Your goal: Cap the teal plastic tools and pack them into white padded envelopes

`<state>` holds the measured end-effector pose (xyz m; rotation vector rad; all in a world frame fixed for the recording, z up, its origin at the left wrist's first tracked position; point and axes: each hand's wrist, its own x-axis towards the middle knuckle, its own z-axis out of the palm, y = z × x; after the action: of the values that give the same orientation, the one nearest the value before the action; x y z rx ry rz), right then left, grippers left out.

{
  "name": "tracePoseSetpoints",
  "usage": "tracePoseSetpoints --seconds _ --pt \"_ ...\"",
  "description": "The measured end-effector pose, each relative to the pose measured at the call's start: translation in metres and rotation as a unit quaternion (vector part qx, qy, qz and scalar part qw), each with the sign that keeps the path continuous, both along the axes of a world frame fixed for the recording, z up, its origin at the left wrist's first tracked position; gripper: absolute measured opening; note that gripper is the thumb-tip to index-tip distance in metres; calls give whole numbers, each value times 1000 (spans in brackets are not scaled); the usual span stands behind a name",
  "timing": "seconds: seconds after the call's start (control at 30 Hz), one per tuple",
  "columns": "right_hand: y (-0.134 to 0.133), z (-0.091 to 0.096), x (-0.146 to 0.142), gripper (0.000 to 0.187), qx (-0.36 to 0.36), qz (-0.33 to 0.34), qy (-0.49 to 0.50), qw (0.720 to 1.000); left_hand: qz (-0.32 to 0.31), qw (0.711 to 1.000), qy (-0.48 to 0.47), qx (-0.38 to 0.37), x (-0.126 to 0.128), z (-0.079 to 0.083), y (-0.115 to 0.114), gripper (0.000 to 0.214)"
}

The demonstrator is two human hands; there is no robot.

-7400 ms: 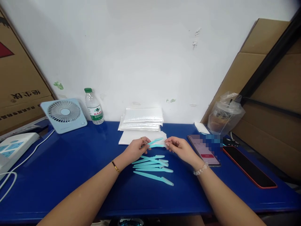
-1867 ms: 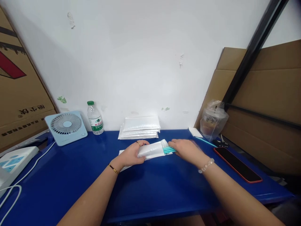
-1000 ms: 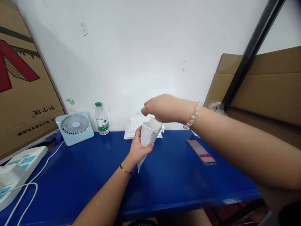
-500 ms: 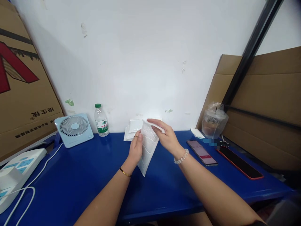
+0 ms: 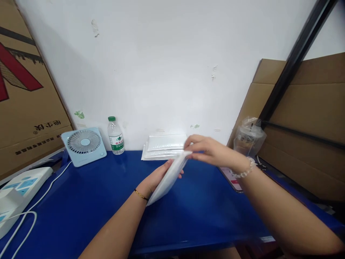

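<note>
A white bubble mailer point(image 5: 168, 178) is held tilted above the blue table. My left hand point(image 5: 161, 174) grips it from below and behind, its fingertips showing past the right edge. At the upper end, my right hand point(image 5: 206, 149) has thumb and fingers closed at the mailer's top corner; the contact is slightly blurred. Behind the held mailer lies a stack of white bubble mailers point(image 5: 164, 144) against the wall.
To the left stand a light blue fan point(image 5: 85, 146), a water bottle point(image 5: 115, 138) and a white power strip point(image 5: 25, 189) with cables. On the right are a phone point(image 5: 232, 180), partly behind my right arm, a bagged drink cup point(image 5: 249, 138) and cardboard point(image 5: 307, 108).
My right hand has shifted right, pinching the mailer's top corner instead of folding over its top. The mailer has turned and leans more to the right. The view has moved slightly.
</note>
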<state>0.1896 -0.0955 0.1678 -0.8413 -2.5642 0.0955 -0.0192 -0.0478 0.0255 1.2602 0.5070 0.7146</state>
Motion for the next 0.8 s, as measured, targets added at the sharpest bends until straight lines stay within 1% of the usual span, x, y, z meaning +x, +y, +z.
tracePoseSetpoints --seconds 0.03,0.07,0.1,0.17,0.23,0.3,0.37,0.43,0.5,0.53,0.57,0.6,0.63,0.67,0.7,0.8 --pt "3 1 11 25 -21 -34 28 999 12 1000 7 -6 0 0 1 55" --pt "6 2 25 27 -37 -90 60 993 24 1000 15 -10 0 0 3 56" --pt "9 3 40 29 -55 -143 104 983 34 999 26 -11 0 -2 5 56" --pt "15 4 75 35 -97 -243 175 949 45 998 48 0 2 -7 10 57" --pt "21 4 106 39 -92 -323 207 919 41 996 74 9 6 -14 15 57" --pt "27 5 128 37 -68 -380 204 900 31 994 102 17 9 -23 19 58" --pt "34 6 140 32 -38 -425 182 886 20 991 129 30 11 -29 22 57" --pt "43 6 143 27 -16 -442 180 879 17 989 141 42 11 -32 24 55" --pt "55 3 145 21 -8 -434 220 873 16 989 140 44 11 -34 25 54" --pt "62 0 147 19 -12 -429 260 865 15 989 137 43 10 -34 25 54" --pt "68 -5 151 17 -20 -425 307 851 14 990 136 42 10 -34 25 55" --pt "76 -12 155 16 -32 -425 357 831 14 990 136 42 9 -34 25 55" --pt "83 -22 161 16 -52 -425 412 804 14 990 136 43 9 -34 26 55" --pt "89 -34 167 16 -66 -430 431 790 13 990 137 44 9 -34 26 55" --pt "95 -48 173 16 -75 -439 435 783 12 989 139 44 9 -34 26 55" --pt "107 -98 188 13 -118 -485 418 759 6 988 145 48 9 -33 26 55"
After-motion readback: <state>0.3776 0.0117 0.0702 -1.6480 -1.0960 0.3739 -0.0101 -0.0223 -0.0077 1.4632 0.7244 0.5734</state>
